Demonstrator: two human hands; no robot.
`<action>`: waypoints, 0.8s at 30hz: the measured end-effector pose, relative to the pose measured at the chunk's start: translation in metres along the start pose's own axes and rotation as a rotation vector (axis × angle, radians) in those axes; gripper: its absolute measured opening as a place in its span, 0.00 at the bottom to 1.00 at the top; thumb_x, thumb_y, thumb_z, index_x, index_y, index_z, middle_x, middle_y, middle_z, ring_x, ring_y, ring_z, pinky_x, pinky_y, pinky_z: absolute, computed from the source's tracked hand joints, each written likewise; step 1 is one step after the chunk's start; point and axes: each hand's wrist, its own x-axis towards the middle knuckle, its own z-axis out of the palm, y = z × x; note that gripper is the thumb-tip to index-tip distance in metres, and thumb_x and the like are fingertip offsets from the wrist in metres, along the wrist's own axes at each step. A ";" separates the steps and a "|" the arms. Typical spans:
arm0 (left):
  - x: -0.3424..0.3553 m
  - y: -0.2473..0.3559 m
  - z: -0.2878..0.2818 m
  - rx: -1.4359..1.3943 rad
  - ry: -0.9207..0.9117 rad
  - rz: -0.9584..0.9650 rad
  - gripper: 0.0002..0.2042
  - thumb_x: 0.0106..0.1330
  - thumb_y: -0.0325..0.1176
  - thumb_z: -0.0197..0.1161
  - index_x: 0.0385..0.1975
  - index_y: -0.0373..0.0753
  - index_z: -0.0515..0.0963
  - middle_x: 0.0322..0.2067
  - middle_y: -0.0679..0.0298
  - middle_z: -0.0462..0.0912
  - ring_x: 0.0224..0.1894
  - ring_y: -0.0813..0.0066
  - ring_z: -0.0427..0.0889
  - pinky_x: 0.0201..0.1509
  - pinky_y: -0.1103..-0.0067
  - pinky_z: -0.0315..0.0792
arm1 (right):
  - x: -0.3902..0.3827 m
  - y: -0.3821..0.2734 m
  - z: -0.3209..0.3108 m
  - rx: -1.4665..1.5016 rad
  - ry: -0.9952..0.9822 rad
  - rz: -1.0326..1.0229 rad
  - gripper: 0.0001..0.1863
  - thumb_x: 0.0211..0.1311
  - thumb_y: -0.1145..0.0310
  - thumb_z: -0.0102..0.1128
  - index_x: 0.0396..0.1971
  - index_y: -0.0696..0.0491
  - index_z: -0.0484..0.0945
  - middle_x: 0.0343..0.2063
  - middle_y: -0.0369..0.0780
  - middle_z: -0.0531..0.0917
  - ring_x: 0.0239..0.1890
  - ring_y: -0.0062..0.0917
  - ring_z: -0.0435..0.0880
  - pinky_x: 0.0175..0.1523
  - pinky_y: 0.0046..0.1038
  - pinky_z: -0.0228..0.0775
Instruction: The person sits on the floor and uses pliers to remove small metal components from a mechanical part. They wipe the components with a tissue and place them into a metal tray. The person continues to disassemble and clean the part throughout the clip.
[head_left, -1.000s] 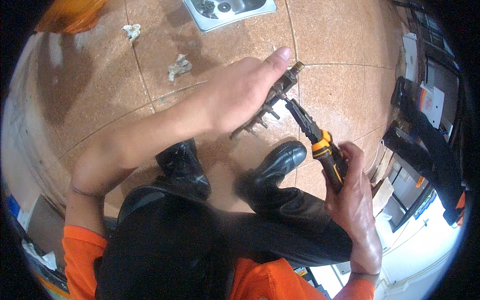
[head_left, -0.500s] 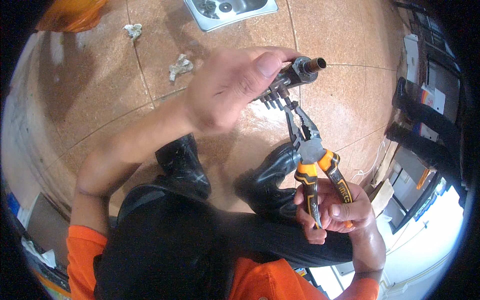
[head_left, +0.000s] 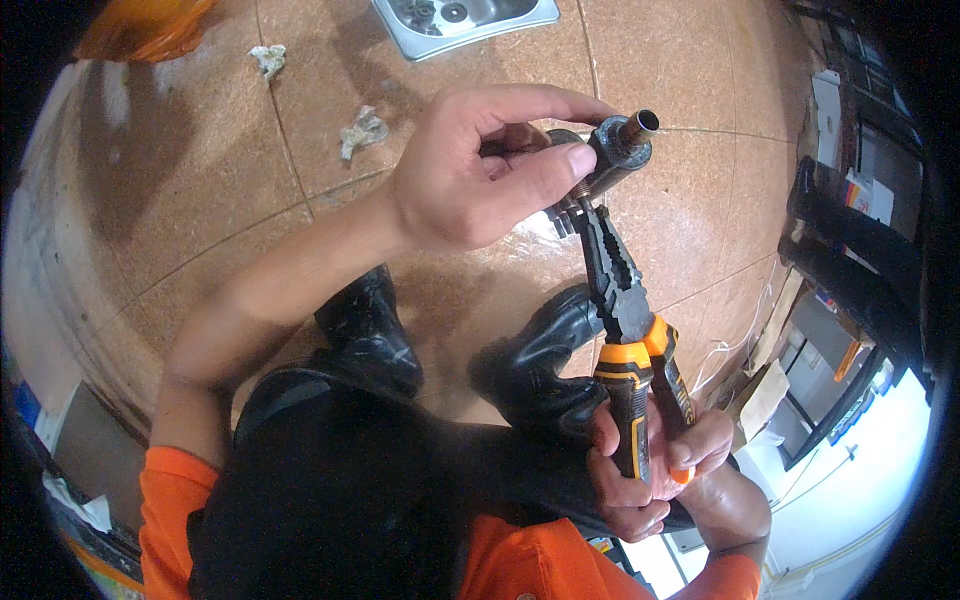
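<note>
My left hand [head_left: 480,170] grips a dark metal part [head_left: 622,150] with a short copper-coloured tube end [head_left: 640,125] pointing up and right. Its thumb presses on the near side, and several small dark pins show under the fingers. The rest of the part is hidden by the hand. Wrapped round both handles of orange-and-black pliers [head_left: 628,315] is my right hand [head_left: 655,470]. The pliers point up from it, their jaws spread a little. Their tips meet a small threaded stub below my left thumb; whether they clamp it I cannot tell.
A metal tray [head_left: 470,30] with dark round parts stands on the brown tiled floor at the top. Two crumpled papers [head_left: 362,133] lie left of my left hand. Black boots [head_left: 540,370] are below. At the right are another person's dark-clothed legs [head_left: 860,220].
The metal part has turned, and my left thumb has shifted onto it. The pliers' handles have come closer together and the jaws have narrowed at the stub.
</note>
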 end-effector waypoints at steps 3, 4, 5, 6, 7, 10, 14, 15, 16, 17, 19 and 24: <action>0.001 -0.005 0.006 -0.074 0.045 0.002 0.14 0.66 0.28 0.61 0.49 0.30 0.80 0.27 0.66 0.84 0.22 0.91 0.76 0.22 0.92 0.65 | 0.001 0.001 0.000 -0.096 0.065 -0.023 0.34 0.57 0.70 0.57 0.63 0.59 0.56 0.34 0.46 0.71 0.30 0.30 0.72 0.33 0.30 0.65; 0.001 -0.005 0.007 -0.090 0.056 -0.009 0.14 0.66 0.28 0.61 0.49 0.30 0.79 0.27 0.66 0.84 0.22 0.91 0.76 0.21 0.92 0.65 | 0.003 -0.001 0.003 -0.181 0.127 -0.039 0.34 0.57 0.71 0.57 0.63 0.59 0.56 0.34 0.46 0.71 0.29 0.30 0.72 0.32 0.30 0.65; 0.001 -0.007 0.007 -0.106 0.067 -0.020 0.14 0.65 0.27 0.62 0.49 0.30 0.79 0.27 0.66 0.84 0.22 0.91 0.77 0.21 0.92 0.66 | 0.004 -0.002 0.005 -0.267 0.190 -0.057 0.35 0.56 0.72 0.57 0.63 0.59 0.56 0.34 0.46 0.71 0.29 0.30 0.73 0.32 0.30 0.65; 0.000 -0.008 0.007 -0.101 0.068 -0.019 0.14 0.65 0.27 0.62 0.49 0.30 0.79 0.27 0.66 0.84 0.22 0.91 0.77 0.21 0.92 0.66 | 0.006 -0.001 0.006 -0.249 0.196 -0.058 0.35 0.55 0.73 0.58 0.63 0.59 0.56 0.34 0.47 0.71 0.29 0.30 0.73 0.32 0.30 0.65; -0.001 -0.010 0.007 -0.095 0.069 -0.017 0.14 0.65 0.27 0.61 0.49 0.30 0.79 0.27 0.66 0.84 0.22 0.91 0.77 0.21 0.92 0.66 | 0.007 -0.001 0.007 -0.231 0.201 -0.058 0.36 0.54 0.74 0.58 0.63 0.59 0.56 0.34 0.47 0.72 0.29 0.29 0.73 0.32 0.30 0.65; -0.003 -0.017 0.008 -0.048 0.063 0.046 0.14 0.64 0.26 0.61 0.50 0.30 0.79 0.28 0.66 0.84 0.22 0.91 0.77 0.21 0.92 0.66 | 0.009 0.005 0.001 0.000 0.027 -0.041 0.41 0.51 0.78 0.59 0.67 0.60 0.52 0.36 0.49 0.73 0.31 0.32 0.76 0.34 0.32 0.69; -0.007 -0.024 0.005 -0.033 0.057 0.133 0.15 0.65 0.27 0.61 0.51 0.31 0.78 0.28 0.66 0.84 0.23 0.91 0.77 0.22 0.92 0.67 | 0.007 0.009 -0.007 0.010 -0.034 0.001 0.51 0.48 0.82 0.58 0.72 0.58 0.41 0.51 0.60 0.72 0.46 0.46 0.79 0.52 0.41 0.71; -0.007 -0.024 0.003 -0.033 0.068 0.126 0.16 0.66 0.28 0.60 0.52 0.31 0.78 0.28 0.67 0.83 0.23 0.92 0.76 0.22 0.91 0.66 | 0.010 0.009 -0.005 -0.029 -0.012 0.004 0.54 0.47 0.84 0.58 0.74 0.57 0.37 0.58 0.65 0.69 0.54 0.51 0.78 0.61 0.45 0.68; -0.007 -0.023 0.003 -0.036 0.079 0.118 0.16 0.66 0.29 0.60 0.52 0.31 0.78 0.28 0.67 0.83 0.23 0.92 0.75 0.23 0.91 0.66 | 0.010 0.011 -0.002 -0.137 0.082 -0.016 0.52 0.49 0.85 0.57 0.74 0.56 0.39 0.63 0.63 0.65 0.60 0.50 0.75 0.66 0.44 0.62; -0.008 -0.020 0.003 -0.083 0.132 0.070 0.16 0.67 0.29 0.60 0.53 0.31 0.78 0.28 0.68 0.83 0.23 0.93 0.74 0.23 0.91 0.65 | 0.011 0.008 0.003 -0.293 0.204 -0.011 0.50 0.51 0.84 0.58 0.74 0.55 0.42 0.64 0.59 0.66 0.60 0.48 0.75 0.64 0.42 0.65; -0.009 -0.015 -0.005 -0.163 0.211 -0.017 0.16 0.69 0.32 0.59 0.53 0.31 0.77 0.29 0.68 0.82 0.23 0.93 0.71 0.23 0.90 0.62 | 0.008 -0.011 -0.001 -0.675 0.318 0.035 0.47 0.53 0.83 0.60 0.72 0.55 0.48 0.63 0.51 0.70 0.58 0.41 0.77 0.60 0.37 0.68; -0.007 -0.009 -0.017 -0.369 0.376 -0.077 0.17 0.69 0.33 0.57 0.53 0.29 0.76 0.28 0.71 0.79 0.21 0.93 0.65 0.22 0.90 0.54 | 0.004 -0.050 -0.035 -1.781 0.865 -0.024 0.39 0.45 0.82 0.61 0.63 0.54 0.62 0.47 0.46 0.78 0.47 0.37 0.81 0.50 0.35 0.75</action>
